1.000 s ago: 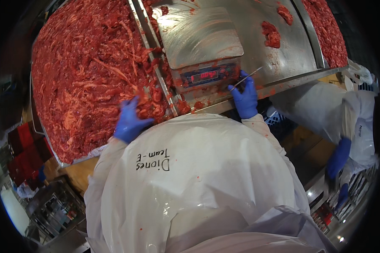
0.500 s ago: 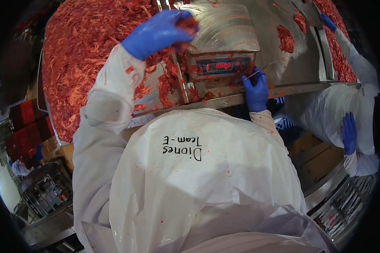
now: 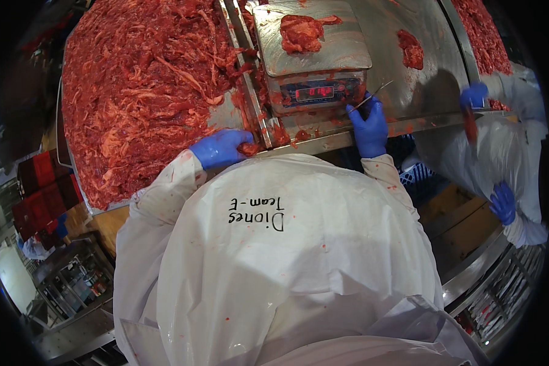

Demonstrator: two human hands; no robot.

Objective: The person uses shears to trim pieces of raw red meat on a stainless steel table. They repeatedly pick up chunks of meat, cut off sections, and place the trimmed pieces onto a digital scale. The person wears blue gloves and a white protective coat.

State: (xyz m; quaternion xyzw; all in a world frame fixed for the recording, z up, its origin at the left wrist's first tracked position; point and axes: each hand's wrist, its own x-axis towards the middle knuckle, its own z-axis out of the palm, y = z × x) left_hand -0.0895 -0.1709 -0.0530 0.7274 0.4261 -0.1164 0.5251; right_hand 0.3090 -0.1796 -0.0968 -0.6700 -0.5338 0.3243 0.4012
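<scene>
Left hand [image 3: 221,148] low at bench [image 3: 421,73] edge, grip closed on meat scrap [image 3: 248,148]. Right hand [image 3: 369,125] raised, grip pinching thin pick [image 3: 375,96], just below scale [image 3: 314,67]; meat lump [image 3: 302,32] above on its pan.

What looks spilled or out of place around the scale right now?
Meat scraps lie smeared along the steel table edge in front of the scale, outside the big meat pile. One stray lump sits alone right of the scale. The left hand touches some scraps.
</scene>
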